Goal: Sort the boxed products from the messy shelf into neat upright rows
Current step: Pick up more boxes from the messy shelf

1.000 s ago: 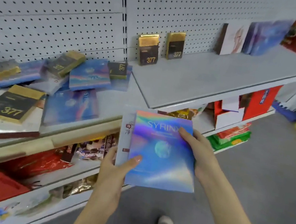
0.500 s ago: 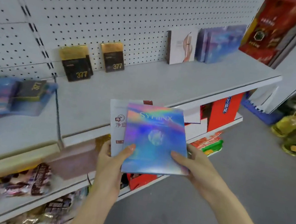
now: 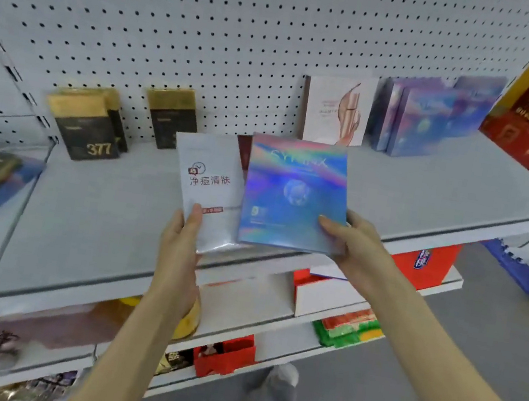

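Grey shelf (image 3: pixel 108 217), pegboard (image 3: pixel 215 19) behind; 377 boxes (image 3: pixel 89 127) upright at 10 o'clock. Left hand (image 3: pixel 179 249) pinches white box (image 3: pixel 206 187); right hand (image 3: pixel 357 248) pinches holographic box (image 3: pixel 295 194).

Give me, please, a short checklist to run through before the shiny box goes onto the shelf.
1. Grip: the right hand grips the holographic box, thumb on its front: ok.
2. Other grip: the left hand holds the white box, thumb on its lower corner: ok.
3. Orientation: the holographic box is held title-up, ready to stand upright: ok.
4. Target: a matching row of holographic boxes stands upright at the pegboard, to the right: ok.
5. Space: bare shelf shows in front of that row: ok.
6. Which hand carries the dark red box behind the two: cannot tell.
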Motion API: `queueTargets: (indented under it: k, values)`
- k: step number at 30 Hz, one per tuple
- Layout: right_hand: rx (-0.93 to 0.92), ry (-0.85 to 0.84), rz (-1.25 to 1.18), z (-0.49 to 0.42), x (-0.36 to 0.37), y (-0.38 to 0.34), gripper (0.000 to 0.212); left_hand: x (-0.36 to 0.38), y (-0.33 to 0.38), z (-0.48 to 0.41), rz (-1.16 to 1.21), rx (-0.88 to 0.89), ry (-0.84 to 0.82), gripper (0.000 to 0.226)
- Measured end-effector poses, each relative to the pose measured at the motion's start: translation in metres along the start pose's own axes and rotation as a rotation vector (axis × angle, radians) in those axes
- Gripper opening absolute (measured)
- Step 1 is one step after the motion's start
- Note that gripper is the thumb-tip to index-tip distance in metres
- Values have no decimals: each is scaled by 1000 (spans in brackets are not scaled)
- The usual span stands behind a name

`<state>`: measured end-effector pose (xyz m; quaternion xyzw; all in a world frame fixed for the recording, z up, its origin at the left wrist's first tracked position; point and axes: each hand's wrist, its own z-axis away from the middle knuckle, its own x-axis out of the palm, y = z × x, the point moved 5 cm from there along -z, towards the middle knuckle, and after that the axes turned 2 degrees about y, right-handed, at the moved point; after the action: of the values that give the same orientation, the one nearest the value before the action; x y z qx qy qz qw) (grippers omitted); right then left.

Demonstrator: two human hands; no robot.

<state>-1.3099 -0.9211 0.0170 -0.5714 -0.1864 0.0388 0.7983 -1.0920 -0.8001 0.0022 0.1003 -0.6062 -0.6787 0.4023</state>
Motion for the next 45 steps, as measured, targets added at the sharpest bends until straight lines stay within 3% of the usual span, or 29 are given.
queueTargets:
  k: [4,10,16,24,32,35,38,40,45]
  values:
    - [-15,-21,59,-87,-26,-18,25,36,-12,-85,-22,39,58,27]
    - [-3,-44,82,-180,-58,-27,54,76,-14,-201,-229,100,-21,22]
    - [-55,-124,180,-231,-50,-23,35,93,-13,-263,-366,168,-69,31]
    - [-19,-182,159,-248,-56,-12,47,86,-3,-296,-483,296,27,30]
    - [6,-220,130,-251,-60,-7,49,82,-8,-301,-577,259,88,28]
    - [-3,-211,114,-250,-60,-9,49,84,-2,-280,-658,298,273,45]
    - [2,-162,66,-245,-63,-10,49,97,-5,-230,-617,445,431,31]
    - [11,-131,11,-238,-69,-11,47,120,-18,-203,-585,429,334,20]
    - [12,-129,-90,-211,-94,-18,46,181,-56,-180,-584,123,-100,17]
